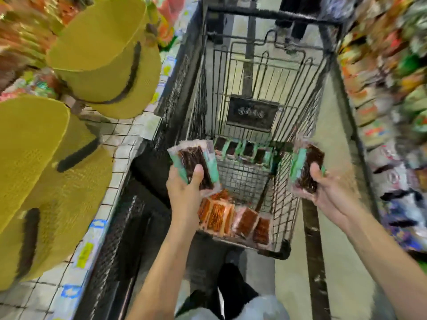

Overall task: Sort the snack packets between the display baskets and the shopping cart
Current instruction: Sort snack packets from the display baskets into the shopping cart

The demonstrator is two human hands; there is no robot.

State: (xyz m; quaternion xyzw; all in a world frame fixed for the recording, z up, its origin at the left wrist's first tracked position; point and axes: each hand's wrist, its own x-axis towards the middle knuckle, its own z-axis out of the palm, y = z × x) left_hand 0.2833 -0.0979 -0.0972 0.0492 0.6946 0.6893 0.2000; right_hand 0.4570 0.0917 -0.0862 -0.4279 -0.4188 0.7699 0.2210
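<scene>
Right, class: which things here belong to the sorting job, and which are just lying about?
Job: left hand, left packet, right hand, right packet, cart, orange packets, baskets.
Lying about: shelf goods, floor.

Both arms bare, stretched forward. Left arm [161,262] comes up from bottom centre, wrist straight. Left grip [184,190] holds left packet [194,155], thumb [198,174] pressed on its face, fingers hidden underneath. Right arm [381,250] angles in from lower right. Right grip [328,190] holds right packet [312,158] the same way, thumb on top. Grips roughly level, well apart.
</scene>
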